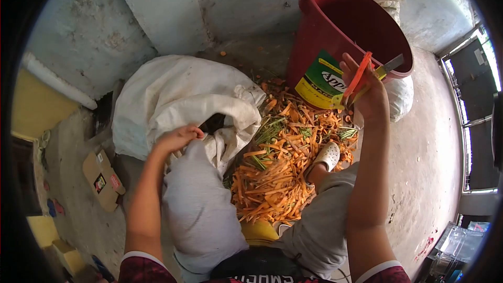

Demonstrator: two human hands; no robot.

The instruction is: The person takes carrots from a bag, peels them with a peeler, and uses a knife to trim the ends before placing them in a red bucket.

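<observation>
hands at the sack and the peeler, over a heap of carrot peelings

our left hand reaches into the mouth of the white sack, while our right hand grips an orange-handled peeler raised in front of the red bucket. carrot peelings lie heaped on the floor between our knees, a white shoe at the heap's edge.

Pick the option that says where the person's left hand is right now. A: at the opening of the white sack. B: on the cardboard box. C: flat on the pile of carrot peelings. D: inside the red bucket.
A: the left hand sits at the dark mouth of the white sack, its fingers curled on the cloth, while the right hand holds a peeler up beside the red bucket.
</observation>
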